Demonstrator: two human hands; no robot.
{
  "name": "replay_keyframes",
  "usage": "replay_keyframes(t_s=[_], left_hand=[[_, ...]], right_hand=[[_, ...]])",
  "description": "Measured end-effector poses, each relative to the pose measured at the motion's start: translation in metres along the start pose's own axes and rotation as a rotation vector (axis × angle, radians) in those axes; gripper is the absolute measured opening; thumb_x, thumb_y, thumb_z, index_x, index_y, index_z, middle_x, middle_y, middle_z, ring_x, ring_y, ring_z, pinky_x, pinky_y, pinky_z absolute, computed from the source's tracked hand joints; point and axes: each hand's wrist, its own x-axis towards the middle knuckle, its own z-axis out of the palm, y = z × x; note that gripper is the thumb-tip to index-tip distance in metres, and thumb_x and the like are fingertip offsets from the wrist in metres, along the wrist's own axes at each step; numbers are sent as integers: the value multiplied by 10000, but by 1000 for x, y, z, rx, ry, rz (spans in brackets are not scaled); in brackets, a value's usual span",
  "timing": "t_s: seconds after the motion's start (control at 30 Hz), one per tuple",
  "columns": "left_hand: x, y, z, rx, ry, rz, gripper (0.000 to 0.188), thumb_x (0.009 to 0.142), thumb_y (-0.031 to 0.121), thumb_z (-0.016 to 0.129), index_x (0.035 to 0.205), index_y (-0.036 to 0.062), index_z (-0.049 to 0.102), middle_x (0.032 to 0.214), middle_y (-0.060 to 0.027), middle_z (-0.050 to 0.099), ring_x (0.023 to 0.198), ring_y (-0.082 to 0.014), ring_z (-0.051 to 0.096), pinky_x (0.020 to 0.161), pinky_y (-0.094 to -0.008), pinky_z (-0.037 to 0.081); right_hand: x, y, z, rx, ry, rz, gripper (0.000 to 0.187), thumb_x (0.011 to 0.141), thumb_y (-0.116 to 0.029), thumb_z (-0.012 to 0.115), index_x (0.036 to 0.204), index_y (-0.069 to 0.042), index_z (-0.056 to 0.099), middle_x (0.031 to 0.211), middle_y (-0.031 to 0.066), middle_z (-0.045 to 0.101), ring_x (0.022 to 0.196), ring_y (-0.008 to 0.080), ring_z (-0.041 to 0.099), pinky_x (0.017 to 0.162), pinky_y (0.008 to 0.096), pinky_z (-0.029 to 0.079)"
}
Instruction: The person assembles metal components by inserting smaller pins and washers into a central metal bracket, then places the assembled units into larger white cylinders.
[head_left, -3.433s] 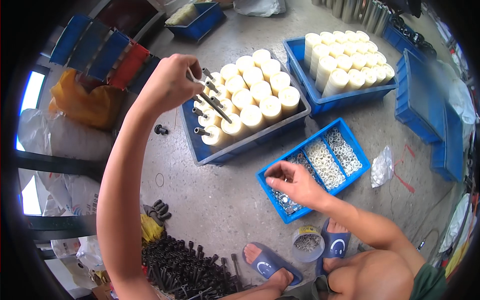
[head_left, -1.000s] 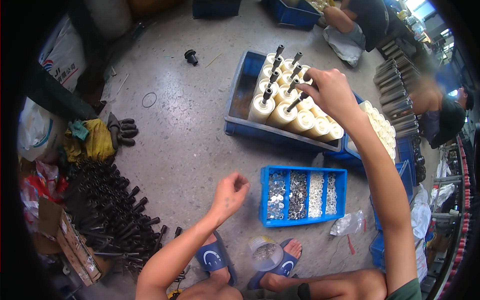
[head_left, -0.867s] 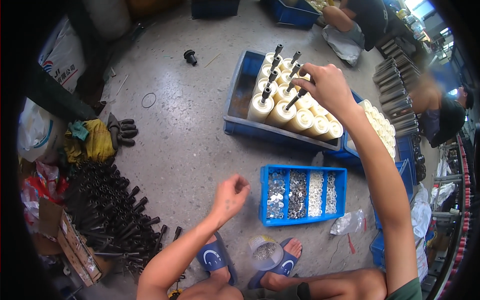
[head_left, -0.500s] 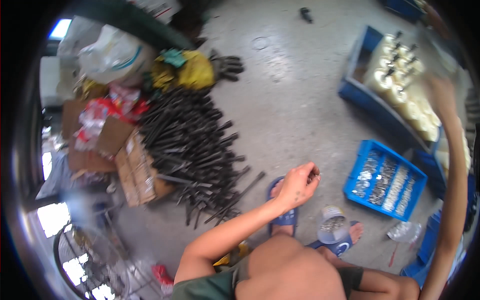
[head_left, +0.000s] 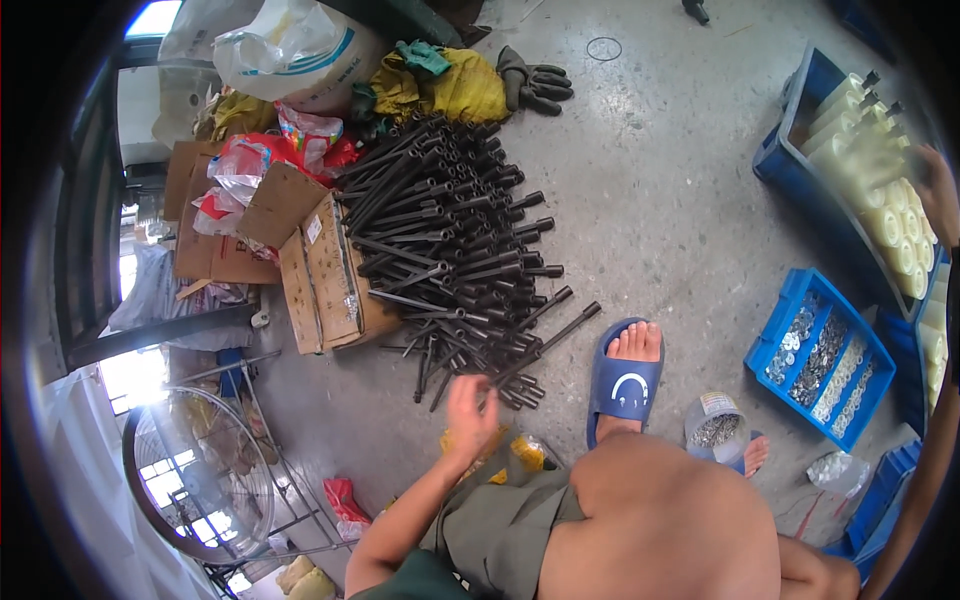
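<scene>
My left hand (head_left: 470, 416) is low over the near edge of a heap of black metal rods (head_left: 440, 230) with socket-like ends. Its fingers are bent and blurred at the lower end of one long rod (head_left: 560, 338); whether they grip it does not show. At the far right, my right hand (head_left: 932, 190) is beside cream-white cylinders (head_left: 893, 225) packed in a dark blue crate (head_left: 800, 205). Black rod ends stick out of several cylinders. A pale smear in front of that hand hides its fingers and anything in them.
A blue divided tray (head_left: 768, 378) holds washers and small metal parts. A clear tub (head_left: 718, 428) of small parts stands by my slippered feet. Left of the rods lie a cardboard box (head_left: 322, 280), plastic bags and a dark glove (head_left: 535, 82); a fan (head_left: 200, 475) stands lower left.
My left hand has moved left and down, from above my foot to the rod heap. My right hand stays by the cylinders, in a blur. The whole view has shifted leftward.
</scene>
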Motion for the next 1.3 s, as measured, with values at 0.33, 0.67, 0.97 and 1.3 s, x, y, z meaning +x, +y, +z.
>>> replay_keyframes(t_s=[0.33, 0.67, 0.97, 1.3], left_hand=[[164, -36, -99, 307, 241, 154, 885, 703, 26, 708, 1520, -16, 371, 1534, -270, 361, 1425, -478, 362, 1230, -510, 294], [361, -43, -124, 428, -317, 265, 1237, 573, 128, 857, 1628, 0, 224, 1597, -295, 376, 1507, -452, 347, 1268, -457, 298], [344, -31, -118, 578, -172, 313, 936, 538, 81, 804, 1403, 26, 451, 1355, -205, 507, 1282, -457, 486, 1108, -494, 422], [347, -41, -116, 616, -145, 421, 725, 522, 126, 789, 1190, 28, 525, 1151, -176, 570, 1136, -422, 517, 1004, -495, 406]], right_hand=[[18, 61, 51, -68, 70, 170, 278, 870, -171, 799, 858, 69, 660, 792, 234, 688, 709, 373, 652, 682, 451, 504], [-15, -7, 35, -20, 190, 305, 316, 884, -268, 785, 989, 23, 721, 992, 221, 733, 884, 407, 696, 823, 479, 533], [-19, -36, 0, 71, 84, 212, 291, 855, -215, 777, 1038, 10, 753, 959, 201, 767, 912, 350, 753, 841, 417, 588], [-14, -19, 37, -44, 138, 160, 162, 765, -65, 815, 907, -23, 752, 916, 214, 744, 912, 391, 729, 858, 469, 586]])
